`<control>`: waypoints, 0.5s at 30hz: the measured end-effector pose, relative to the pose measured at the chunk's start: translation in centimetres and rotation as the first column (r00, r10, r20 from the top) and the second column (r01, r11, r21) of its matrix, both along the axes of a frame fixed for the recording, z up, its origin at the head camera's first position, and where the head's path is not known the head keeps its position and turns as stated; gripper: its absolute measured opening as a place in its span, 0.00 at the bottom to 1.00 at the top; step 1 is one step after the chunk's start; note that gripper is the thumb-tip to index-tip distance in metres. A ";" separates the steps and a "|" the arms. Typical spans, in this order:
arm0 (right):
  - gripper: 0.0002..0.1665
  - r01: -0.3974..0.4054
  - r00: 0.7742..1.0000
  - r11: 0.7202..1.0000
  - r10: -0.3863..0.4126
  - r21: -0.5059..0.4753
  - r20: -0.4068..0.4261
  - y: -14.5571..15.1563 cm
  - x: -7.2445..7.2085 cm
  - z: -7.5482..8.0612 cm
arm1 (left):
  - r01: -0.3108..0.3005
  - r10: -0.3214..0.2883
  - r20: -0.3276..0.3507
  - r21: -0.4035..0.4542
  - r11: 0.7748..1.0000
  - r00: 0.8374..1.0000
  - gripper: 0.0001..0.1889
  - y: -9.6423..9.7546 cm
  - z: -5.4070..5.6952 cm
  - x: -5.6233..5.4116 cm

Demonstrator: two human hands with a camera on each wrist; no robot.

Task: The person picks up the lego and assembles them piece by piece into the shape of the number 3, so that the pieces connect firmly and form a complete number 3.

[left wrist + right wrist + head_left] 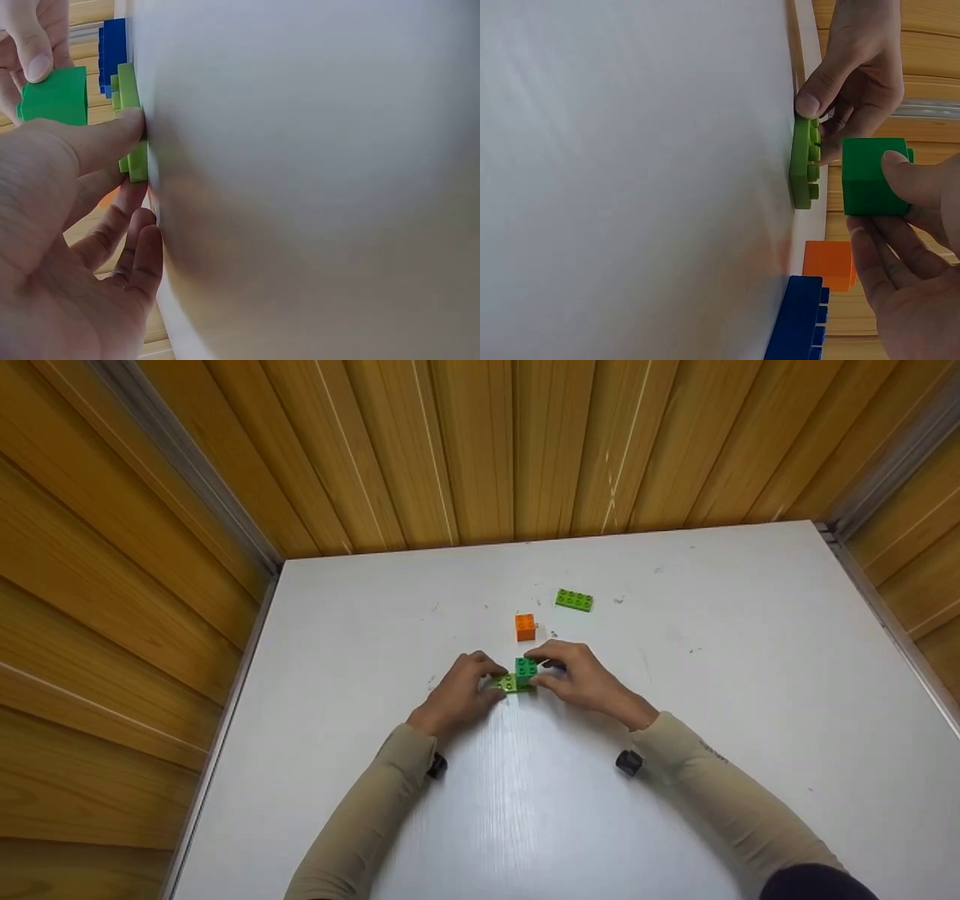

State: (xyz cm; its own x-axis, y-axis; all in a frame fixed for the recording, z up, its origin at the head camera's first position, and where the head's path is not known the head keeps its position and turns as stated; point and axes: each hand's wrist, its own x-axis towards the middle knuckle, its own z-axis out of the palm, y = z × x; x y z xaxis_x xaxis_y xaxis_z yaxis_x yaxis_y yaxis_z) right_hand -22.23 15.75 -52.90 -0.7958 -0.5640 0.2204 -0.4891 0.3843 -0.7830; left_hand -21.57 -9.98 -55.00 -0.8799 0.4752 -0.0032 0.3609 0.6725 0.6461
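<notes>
The left hand [461, 690] pinches the left end of the light-green plate [508, 683], flat on the surface [360, 622]. Just above its studs, apart, is the green block [526, 667], the right hand's [585, 679] grip clamped on its sides. The block should handle light, stiff and slightly slippery (smooth plastic, hardly fragile), best held by opposite walls. The orange block [525, 627] and blue brick [793, 319] crowd the far side; rightward, room opens toward a distant edge.

My head view faces forward and down over the counter [510, 810]; my wrist views, sideways and close, share the dark-green brick [60, 97].
</notes>
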 end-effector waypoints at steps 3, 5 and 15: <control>0.23 0.002 1.000 1.000 -0.003 0.019 0.005 -0.2 -0.1 -0.1 | -0.008 0.008 0.012 0.011 1.000 1.000 0.17 0.0 0.0 0.0; 0.23 0.006 1.000 0.999 -0.006 0.032 0.007 -0.2 -0.1 -0.2 | -0.012 0.012 0.024 0.015 1.000 1.000 0.17 -0.1 0.0 0.0; 0.23 0.010 1.000 0.999 -0.010 0.039 0.023 -0.6 0.0 -0.7 | -0.016 0.015 0.048 0.018 1.000 0.999 0.17 -0.2 -0.1 -0.1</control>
State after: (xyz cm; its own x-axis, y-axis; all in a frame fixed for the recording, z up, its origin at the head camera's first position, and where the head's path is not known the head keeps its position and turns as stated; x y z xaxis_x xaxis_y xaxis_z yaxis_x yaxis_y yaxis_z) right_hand -22.27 15.13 -53.59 -0.8060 -0.5638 0.1801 -0.4674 0.4195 -0.7782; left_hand -21.65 -10.17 -55.14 -0.8863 0.4615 -0.0372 0.3185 0.6661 0.6744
